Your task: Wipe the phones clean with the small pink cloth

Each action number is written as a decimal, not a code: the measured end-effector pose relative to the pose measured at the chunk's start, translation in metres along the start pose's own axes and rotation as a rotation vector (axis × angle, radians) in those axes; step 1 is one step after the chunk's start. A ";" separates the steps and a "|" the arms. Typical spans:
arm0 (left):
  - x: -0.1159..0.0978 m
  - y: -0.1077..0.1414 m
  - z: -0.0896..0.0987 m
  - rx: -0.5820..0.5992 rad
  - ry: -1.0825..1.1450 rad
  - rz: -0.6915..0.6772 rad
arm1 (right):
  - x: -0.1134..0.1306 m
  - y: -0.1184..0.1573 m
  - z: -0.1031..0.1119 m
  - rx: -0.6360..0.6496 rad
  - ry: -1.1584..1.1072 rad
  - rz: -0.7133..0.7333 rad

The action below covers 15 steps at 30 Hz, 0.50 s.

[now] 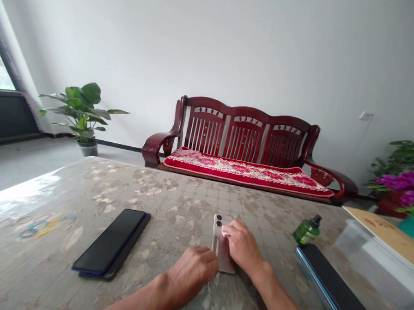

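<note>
A pale silver smartphone [215, 242] lies face down on the table, its dark camera lenses at the far left corner. My left hand [194, 270] is closed, with its curled fingertips against the phone's lower left side. Over the phone's right side, my right hand [243, 245] pinches a small pale pink wipe [225, 230] against the back near the lenses. Parts of the phone are hidden under both hands.
On the left lie two stacked dark phones [110, 242] and several coloured rubber bands [43, 226]. To the right are a green spray bottle [307, 230], another dark phone [337, 284] and a clear plastic box [368, 265]. A wooden bench [246, 134] stands behind the table [169, 204].
</note>
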<state>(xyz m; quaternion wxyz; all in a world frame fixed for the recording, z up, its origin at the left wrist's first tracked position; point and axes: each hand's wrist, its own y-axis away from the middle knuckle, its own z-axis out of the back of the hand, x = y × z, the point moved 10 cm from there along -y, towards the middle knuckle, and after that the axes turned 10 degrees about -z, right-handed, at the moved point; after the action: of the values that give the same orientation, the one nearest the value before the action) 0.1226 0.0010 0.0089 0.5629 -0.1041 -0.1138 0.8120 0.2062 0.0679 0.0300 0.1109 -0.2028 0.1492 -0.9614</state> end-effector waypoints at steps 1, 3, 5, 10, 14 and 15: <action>0.002 0.000 -0.001 -0.009 0.005 0.008 | 0.002 0.004 0.001 0.014 -0.022 0.029; 0.006 0.001 -0.002 -0.023 0.026 0.026 | 0.007 0.013 0.003 0.052 -0.084 0.105; 0.010 0.000 -0.002 -0.031 0.073 0.039 | 0.011 0.023 0.005 0.077 -0.146 0.173; 0.021 -0.001 0.004 -0.013 0.195 0.058 | 0.012 0.030 0.009 0.023 -0.237 0.225; 0.040 -0.001 0.008 0.014 0.219 0.148 | 0.009 0.028 0.007 -0.002 -0.280 0.197; 0.045 -0.001 0.009 0.024 0.219 0.179 | 0.008 0.027 0.007 -0.002 -0.284 0.190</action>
<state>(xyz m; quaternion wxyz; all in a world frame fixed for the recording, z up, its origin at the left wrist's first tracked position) 0.1051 0.0428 0.0157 0.4986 -0.1952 -0.0325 0.8440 0.2059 0.0387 0.0296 0.2210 -0.3219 0.1514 -0.9081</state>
